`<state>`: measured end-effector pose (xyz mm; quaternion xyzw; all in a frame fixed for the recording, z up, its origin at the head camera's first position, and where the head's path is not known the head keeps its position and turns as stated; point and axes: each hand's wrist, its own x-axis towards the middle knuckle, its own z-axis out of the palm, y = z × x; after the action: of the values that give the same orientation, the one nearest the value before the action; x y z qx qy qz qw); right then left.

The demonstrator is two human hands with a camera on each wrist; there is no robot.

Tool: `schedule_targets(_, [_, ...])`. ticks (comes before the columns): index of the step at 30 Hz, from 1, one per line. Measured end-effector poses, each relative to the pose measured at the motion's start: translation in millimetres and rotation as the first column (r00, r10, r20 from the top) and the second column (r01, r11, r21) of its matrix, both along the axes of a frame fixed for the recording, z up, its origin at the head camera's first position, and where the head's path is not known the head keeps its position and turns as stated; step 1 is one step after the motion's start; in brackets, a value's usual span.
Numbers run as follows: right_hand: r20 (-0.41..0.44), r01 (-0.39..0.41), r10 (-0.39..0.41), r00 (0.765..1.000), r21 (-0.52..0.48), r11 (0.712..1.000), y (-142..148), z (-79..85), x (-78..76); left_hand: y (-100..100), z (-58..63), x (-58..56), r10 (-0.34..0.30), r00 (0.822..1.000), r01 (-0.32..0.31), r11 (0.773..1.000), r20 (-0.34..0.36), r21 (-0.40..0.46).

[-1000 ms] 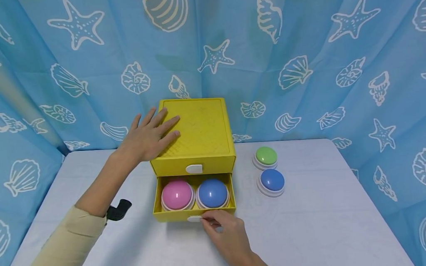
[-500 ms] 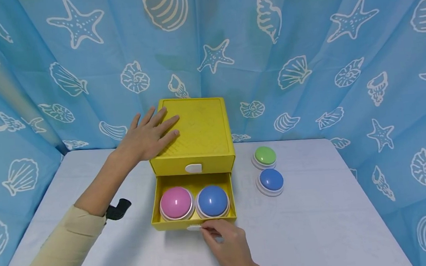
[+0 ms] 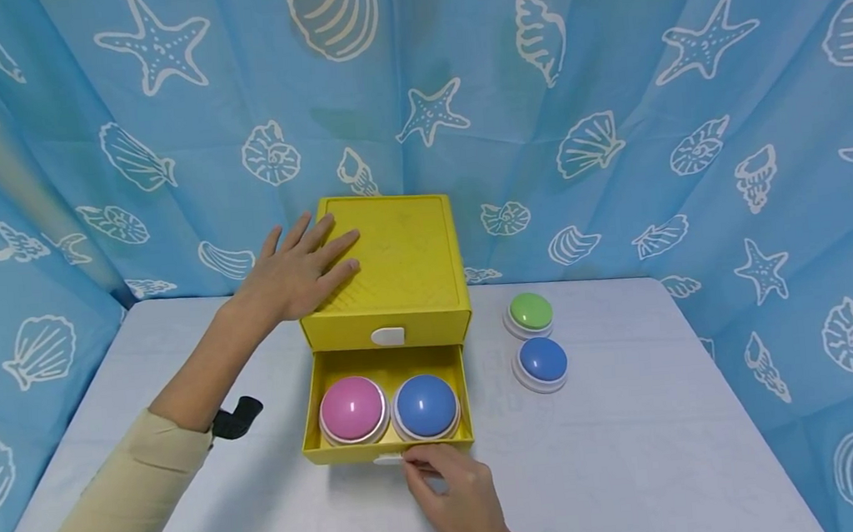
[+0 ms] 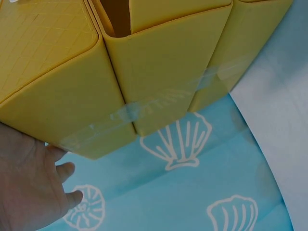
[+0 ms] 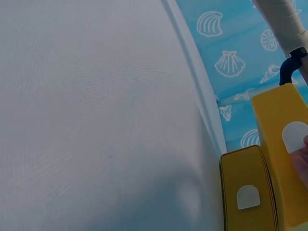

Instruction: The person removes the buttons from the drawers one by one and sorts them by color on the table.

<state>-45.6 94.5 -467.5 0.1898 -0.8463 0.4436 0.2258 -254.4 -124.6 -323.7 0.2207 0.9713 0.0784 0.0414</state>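
A: Position of the drawer (image 3: 347,454)?

B: Extended from the near face of the yellow cabinet (image 3: 411,255), under the upper drawer front (image 3: 337,335). Inside: pink dome button (image 3: 352,408) and large blue dome button (image 3: 426,405), side by side.

A: Hands?

B: Right hand (image 3: 461,497): at the cabinet's near side, fingers curled, thumb and fingertips pinching the right end of the drawer's white tab (image 3: 389,459). Left hand (image 3: 288,277): fingers straight and spread over the left part of the cabinet's top, gripping nothing.

A: Handling estimate?

B: Judgement only. Drawer probably thin, stiff plastic, light in itself; the two buttons add load and might slide if it is jerked. Tab small, perhaps slippery; a pinch nearer its middle should keep the drawer straight. Cabinet likely light enough to shift, so a palm on top should steady it.

A: Outside the cabinet?

B: Green dome button (image 3: 531,312) and small blue dome button (image 3: 543,360) on the desk (image 3: 620,434), to the cabinet's right. Whether those two touch: cannot tell.
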Motion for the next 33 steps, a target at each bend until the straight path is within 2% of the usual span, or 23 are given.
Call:
schedule_targets(11, [0.065, -0.061, 0.059, 0.996, 0.017, 0.998, 7, 4.5, 1.0, 0, 2.3, -0.4, -0.001, 1.0, 0.001, 1.0, -0.001, 0.005])
schedule_targets(16, [0.024, -0.117, 0.117, 0.993, -0.007, 0.993, 13, 15.7, -3.6, 0, 3.0, -0.7, -0.005, 1.0, 0.005, 1.0, 0.002, 0.004])
schedule_targets(20, [-0.009, -0.16, 0.16, 0.987, -0.018, 0.987, 19, 32.3, -10.0, 0, 2.8, -1.4, -0.004, 1.0, 0.004, 1.0, 0.0, -0.001])
schedule_targets(26, [-0.107, -0.194, 0.193, 0.975, 0.004, 0.981, 35, 56.2, -30.8, 0, 2.0, -2.3, -0.002, 1.0, 0.002, 1.0, -0.001, -0.007])
schedule_targets(29, [-0.067, -0.193, 0.196, 0.978, 0.056, 0.98, 43, 62.7, -42.5, 0, 1.3, -2.4, 0.001, 1.0, -0.001, 1.0, 0.001, -0.007])
schedule_targets(33, [0.048, -0.198, 0.193, 0.98, 0.155, 0.968, 52, 66.2, -57.1, -1, 0.9, -2.0, 0.002, 1.0, -0.002, 1.0, 0.006, -0.002])
